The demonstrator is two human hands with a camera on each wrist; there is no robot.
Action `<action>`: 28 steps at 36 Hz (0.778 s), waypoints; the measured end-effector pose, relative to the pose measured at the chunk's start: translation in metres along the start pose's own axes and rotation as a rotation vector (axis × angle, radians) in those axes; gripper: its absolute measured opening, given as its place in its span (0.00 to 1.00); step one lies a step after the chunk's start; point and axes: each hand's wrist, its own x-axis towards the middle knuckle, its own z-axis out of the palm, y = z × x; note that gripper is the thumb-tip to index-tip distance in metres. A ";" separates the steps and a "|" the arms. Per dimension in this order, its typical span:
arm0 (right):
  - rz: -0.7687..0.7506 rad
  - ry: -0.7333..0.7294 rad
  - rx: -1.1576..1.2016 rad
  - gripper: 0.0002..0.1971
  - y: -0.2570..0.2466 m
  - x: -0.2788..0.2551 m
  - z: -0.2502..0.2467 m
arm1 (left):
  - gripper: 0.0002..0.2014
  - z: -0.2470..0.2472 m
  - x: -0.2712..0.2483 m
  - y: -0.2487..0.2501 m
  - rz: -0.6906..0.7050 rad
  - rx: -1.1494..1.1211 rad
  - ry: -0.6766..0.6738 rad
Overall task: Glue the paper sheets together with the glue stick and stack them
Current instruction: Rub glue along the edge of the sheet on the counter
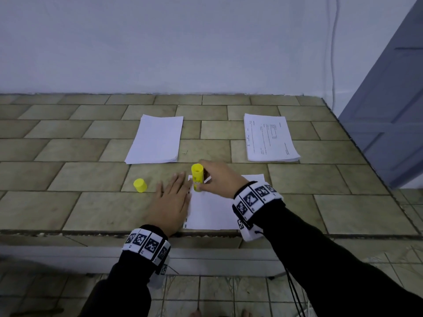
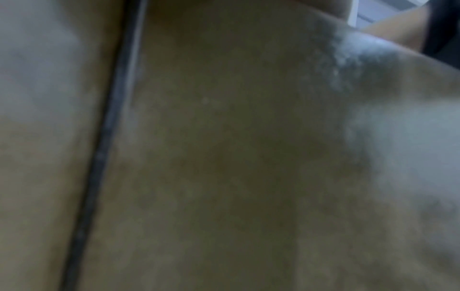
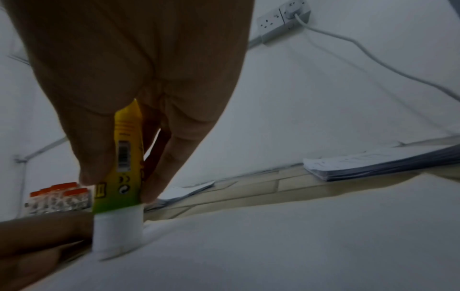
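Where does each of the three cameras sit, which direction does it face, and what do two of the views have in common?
Head: on the head, looking forward and down at the tiled surface; both forearms, left hand flat, right hand gripping the glue stick.
Left wrist: pressed low against the tile; blurred, hardly any hand visible.
Right wrist: along the fingers toward the wall; glue stick tip on the sheet.
Shared: head and right wrist both show the glue stick, the sheet and the printed stack.

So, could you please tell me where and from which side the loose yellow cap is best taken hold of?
Pinch the yellow cap across its round side wall, coming from above. It stands on end, apart on the tiled surface, just left of the flat left hand, which looks best placed to take it.
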 end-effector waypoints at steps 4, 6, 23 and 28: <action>0.104 0.074 0.008 0.12 0.008 0.013 -0.003 | 0.40 -0.001 -0.001 0.001 -0.002 0.001 0.007; 0.131 0.098 0.010 0.11 0.011 0.015 -0.004 | 0.40 -0.001 -0.001 0.001 -0.008 0.008 -0.007; 0.042 0.000 0.205 0.09 0.022 -0.081 -0.011 | 0.40 -0.002 0.000 0.001 -0.009 -0.061 0.002; -0.006 -0.046 0.154 0.09 0.022 -0.086 -0.010 | 0.55 -0.005 -0.001 0.003 -0.015 -0.023 -0.022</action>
